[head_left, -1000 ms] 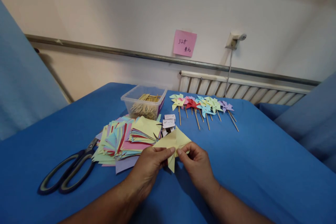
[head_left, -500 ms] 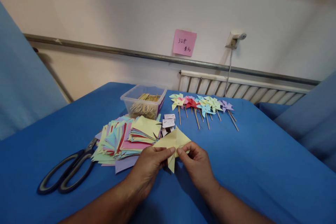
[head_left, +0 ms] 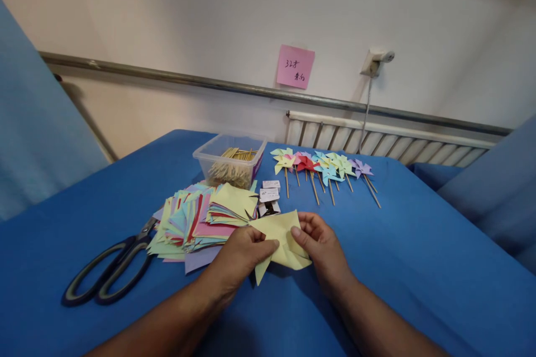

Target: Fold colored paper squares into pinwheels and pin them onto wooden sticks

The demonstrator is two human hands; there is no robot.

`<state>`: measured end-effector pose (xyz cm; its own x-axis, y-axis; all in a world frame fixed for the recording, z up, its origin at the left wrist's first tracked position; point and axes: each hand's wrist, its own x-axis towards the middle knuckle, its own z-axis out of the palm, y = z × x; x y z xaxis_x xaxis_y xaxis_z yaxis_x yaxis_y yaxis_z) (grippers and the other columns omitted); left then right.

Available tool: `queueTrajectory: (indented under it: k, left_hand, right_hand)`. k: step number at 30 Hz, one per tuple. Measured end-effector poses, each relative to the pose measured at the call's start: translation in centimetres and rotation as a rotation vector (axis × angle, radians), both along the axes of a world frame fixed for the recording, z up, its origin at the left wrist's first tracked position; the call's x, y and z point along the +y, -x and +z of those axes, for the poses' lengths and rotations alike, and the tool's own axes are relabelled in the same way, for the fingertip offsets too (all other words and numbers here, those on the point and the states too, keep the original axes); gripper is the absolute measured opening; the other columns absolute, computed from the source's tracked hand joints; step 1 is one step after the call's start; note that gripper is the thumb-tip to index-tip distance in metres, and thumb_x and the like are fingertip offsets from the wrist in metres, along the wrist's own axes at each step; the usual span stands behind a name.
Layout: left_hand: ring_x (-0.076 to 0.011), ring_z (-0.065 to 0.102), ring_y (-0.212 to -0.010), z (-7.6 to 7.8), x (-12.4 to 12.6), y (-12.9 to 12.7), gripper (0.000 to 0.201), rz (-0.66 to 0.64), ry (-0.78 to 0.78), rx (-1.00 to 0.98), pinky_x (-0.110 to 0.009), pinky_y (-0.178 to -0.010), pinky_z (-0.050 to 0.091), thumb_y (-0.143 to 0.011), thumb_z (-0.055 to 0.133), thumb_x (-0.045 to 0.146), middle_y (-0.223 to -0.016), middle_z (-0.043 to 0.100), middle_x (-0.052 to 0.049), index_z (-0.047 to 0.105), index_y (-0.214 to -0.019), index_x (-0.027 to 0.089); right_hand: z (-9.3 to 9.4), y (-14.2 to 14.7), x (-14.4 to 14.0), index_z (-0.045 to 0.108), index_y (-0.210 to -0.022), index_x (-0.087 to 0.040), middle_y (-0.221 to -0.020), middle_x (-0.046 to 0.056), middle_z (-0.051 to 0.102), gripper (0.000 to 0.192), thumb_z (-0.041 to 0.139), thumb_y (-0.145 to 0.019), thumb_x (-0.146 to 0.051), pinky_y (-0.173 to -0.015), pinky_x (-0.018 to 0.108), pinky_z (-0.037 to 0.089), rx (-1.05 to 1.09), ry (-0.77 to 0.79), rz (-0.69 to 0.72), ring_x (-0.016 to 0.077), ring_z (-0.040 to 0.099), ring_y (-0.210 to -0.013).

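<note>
A pale yellow paper pinwheel piece [head_left: 281, 232], cut and partly bent, is held between both hands above the blue cloth. My left hand [head_left: 244, 251] pinches its left side, thumb on top. On the right edge, my right hand [head_left: 319, 245] grips the paper with thumb in front and fingers behind. A loose pile of coloured paper squares [head_left: 201, 226] lies just left of the hands. Small white boxes [head_left: 268, 195] stand behind the held paper, one of them open with something dark inside.
Large dark-handled scissors [head_left: 113, 268] lie at the left. A clear plastic box [head_left: 201, 159] of wooden sticks stands behind the paper pile. Several finished pinwheels [head_left: 307, 164] on sticks lie at the back right. The blue-covered table [head_left: 419, 268] ends near a wall with a radiator [head_left: 393, 136].
The yellow paper has turned and opened out flatter, its long point now at lower left. My right hand has shifted slightly right, from the middle to the right edge.
</note>
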<state>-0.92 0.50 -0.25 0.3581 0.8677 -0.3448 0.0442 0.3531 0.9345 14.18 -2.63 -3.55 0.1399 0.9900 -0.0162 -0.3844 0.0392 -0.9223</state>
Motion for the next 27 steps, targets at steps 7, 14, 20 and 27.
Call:
queueTrajectory:
  k: [7,14,20,27]
  left_hand:
    - [-0.011,0.047,-0.048,0.0,-0.2,0.2,0.015,-0.266,-0.219,0.202,-0.02,-0.044,0.028,-0.065,0.061,0.025,-0.054,0.061,0.0,0.066,-0.062,0.012]
    - [-0.0096,0.041,-0.046,-0.6,0.0,0.0,0.018,-0.137,-0.256,0.217,-0.02,-0.045,0.027,-0.063,0.065,0.028,-0.049,0.052,0.004,0.058,-0.053,0.015]
    - [-0.0126,0.051,-0.053,-1.1,-0.1,-0.4,0.019,-0.028,-0.034,-0.009,-0.022,-0.052,0.036,-0.063,0.07,0.031,-0.057,0.06,0.0,0.062,-0.065,0.014]
    - [-0.0153,0.059,-0.071,-1.0,-1.1,-1.4,0.024,-0.002,0.131,-0.252,-0.026,-0.067,0.044,-0.069,0.068,0.027,-0.079,0.067,-0.005,0.067,-0.09,0.014]
  right_hand:
    - [0.4,0.6,-0.8,0.056,-0.094,-0.017,-0.067,-0.003,0.064,0.035,0.073,-0.064,-0.024,-0.051,0.021,0.043,-0.16,0.022,0.115,0.0111,0.056,-0.055]
    - [0.6,1.1,-0.5,0.055,-0.083,-0.017,-0.062,-0.004,0.063,0.032,0.075,-0.059,-0.025,-0.048,0.021,0.043,-0.035,0.06,0.049,0.0097,0.054,-0.049]
    - [-0.7,1.6,0.3,0.056,-0.088,-0.015,-0.073,0.001,0.068,0.039,0.078,-0.058,-0.027,-0.057,0.028,0.049,0.178,0.085,-0.13,0.0151,0.061,-0.058]
    - [-1.2,1.6,0.8,0.058,-0.091,-0.014,-0.079,0.005,0.069,0.036,0.075,-0.063,-0.029,-0.061,0.031,0.052,0.288,0.03,-0.172,0.0184,0.064,-0.063]
